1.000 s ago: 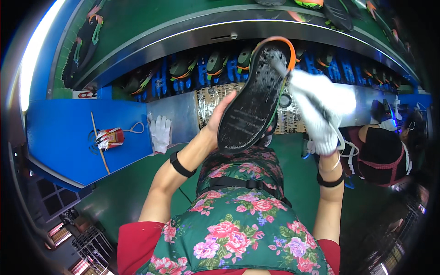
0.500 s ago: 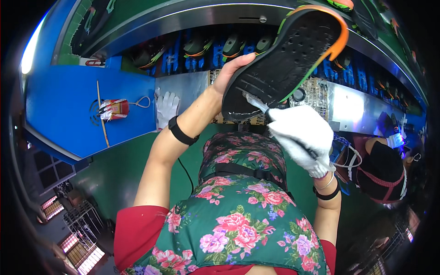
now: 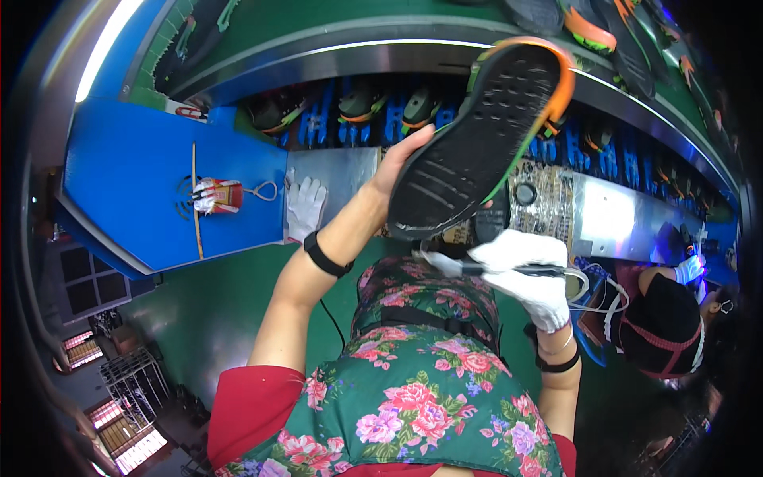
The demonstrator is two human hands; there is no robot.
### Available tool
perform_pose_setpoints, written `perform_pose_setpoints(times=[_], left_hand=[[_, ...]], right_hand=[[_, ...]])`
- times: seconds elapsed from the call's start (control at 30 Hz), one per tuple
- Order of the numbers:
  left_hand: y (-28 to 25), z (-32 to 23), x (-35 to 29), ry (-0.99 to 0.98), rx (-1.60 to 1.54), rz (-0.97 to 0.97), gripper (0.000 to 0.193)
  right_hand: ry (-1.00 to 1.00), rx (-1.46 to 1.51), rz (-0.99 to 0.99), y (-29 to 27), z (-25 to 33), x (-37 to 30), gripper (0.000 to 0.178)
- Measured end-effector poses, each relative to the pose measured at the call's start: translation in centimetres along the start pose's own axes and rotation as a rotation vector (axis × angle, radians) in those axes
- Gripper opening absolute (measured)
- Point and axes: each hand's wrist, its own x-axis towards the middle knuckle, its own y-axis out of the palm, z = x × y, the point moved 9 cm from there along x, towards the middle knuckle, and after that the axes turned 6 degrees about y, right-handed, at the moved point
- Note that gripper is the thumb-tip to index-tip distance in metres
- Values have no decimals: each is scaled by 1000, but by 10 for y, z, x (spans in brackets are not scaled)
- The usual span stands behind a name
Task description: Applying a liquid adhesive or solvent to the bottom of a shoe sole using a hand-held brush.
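Observation:
A black shoe sole (image 3: 477, 151) with an orange and green rim is held up at a slant, its dotted and grooved inner face toward me. My bare left hand (image 3: 400, 159) grips it along the left edge, with most of the fingers hidden behind it. My right hand (image 3: 524, 270), in a white glove, is closed round the dark handle of a brush (image 3: 447, 264). The brush's pale tip points left, just below the sole's lower end and apart from it. Beneath the sole, a dark object (image 3: 493, 219) shows partly on the bench.
A spare white glove (image 3: 306, 208) lies on the metal bench. On the blue panel (image 3: 119, 175) at left are a red-and-white container (image 3: 224, 196) and a thin stick (image 3: 197, 230). More soles (image 3: 592, 33) lie on the green belt beyond. A co-worker (image 3: 664, 318) is at right.
The brush has come off the sole's inner face and moved down, below its lower end. The sole has shifted slightly down and left, and the whole view has shifted a little.

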Motion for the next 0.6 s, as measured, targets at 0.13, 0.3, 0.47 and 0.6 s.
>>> perform_pose_setpoints(times=[0.13,0.3,0.47,0.6], left_hand=[[41,-53,-27,136,70,324,118],[93,-162,-20,181,133,703,125],[38,-267,22,478,-139,353,116],[-3,-254,28,704,-461,21,103]], right_hand=[[9,522,-315,-44,-31,-29,18],[94,557,-481,-51,-66,-23,21],[128,480,-392,-20,-94,5,22],[200,480,-428,-22,-122,-5,22]])
